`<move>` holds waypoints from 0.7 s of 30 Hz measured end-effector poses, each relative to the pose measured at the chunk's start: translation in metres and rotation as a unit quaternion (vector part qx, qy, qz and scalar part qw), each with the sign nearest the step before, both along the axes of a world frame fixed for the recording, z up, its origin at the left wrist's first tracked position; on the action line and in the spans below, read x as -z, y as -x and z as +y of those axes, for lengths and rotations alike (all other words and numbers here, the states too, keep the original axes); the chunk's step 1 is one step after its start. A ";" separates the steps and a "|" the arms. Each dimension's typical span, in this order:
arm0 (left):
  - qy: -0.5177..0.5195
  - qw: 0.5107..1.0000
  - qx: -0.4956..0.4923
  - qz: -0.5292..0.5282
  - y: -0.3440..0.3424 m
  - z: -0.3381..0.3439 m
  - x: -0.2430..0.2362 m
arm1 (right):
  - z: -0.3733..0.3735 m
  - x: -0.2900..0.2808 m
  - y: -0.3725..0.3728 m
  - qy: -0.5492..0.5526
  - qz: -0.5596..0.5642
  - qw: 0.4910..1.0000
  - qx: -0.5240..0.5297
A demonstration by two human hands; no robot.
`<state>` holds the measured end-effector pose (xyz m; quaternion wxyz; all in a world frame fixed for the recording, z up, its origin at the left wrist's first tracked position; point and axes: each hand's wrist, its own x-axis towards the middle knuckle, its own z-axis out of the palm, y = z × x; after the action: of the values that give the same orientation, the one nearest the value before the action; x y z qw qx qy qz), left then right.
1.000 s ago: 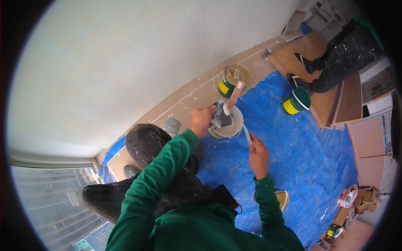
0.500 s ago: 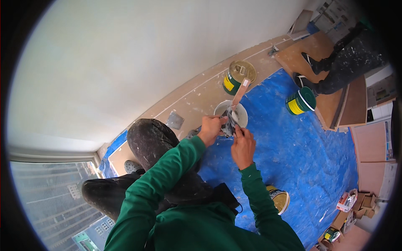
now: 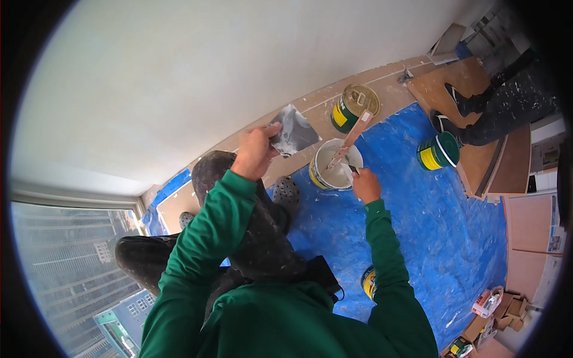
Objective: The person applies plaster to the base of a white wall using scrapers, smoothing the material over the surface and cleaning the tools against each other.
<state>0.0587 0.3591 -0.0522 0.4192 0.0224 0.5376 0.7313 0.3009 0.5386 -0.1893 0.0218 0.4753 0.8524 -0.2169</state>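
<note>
One plate [image 3: 298, 134], now clear of the bucket [image 3: 318, 176].
Half a second ago the left hand [image 3: 255, 150] and right hand [image 3: 366, 186] met over the bucket; they have since parted. The left pinches the plate, smeared with white paste, above and left of the bucket at the frame's centre. The right grips a small tool [image 3: 348, 173], its kind unclear, at the bucket's right side. That seems to end the tool-to-plate contact; the stick [image 3: 358, 134] still leans in the bucket.
</note>
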 end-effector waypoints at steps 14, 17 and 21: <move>-0.049 0.943 -0.256 0.206 0.099 -0.270 -0.129 | 0.035 -0.006 -0.024 0.025 -0.049 0.994 -0.096; -0.042 0.910 -0.343 0.231 0.099 -0.355 -0.145 | 0.026 -0.035 -0.037 -0.006 -0.101 0.988 -0.117; -0.062 0.856 -0.445 0.255 0.083 -0.450 -0.165 | 0.045 -0.122 -0.030 -0.178 0.073 0.980 -0.056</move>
<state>-0.0241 -0.0905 0.1131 -0.1046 -0.0072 0.5320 0.8402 0.3311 0.5837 -0.0677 -0.1133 0.4059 0.9020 -0.0941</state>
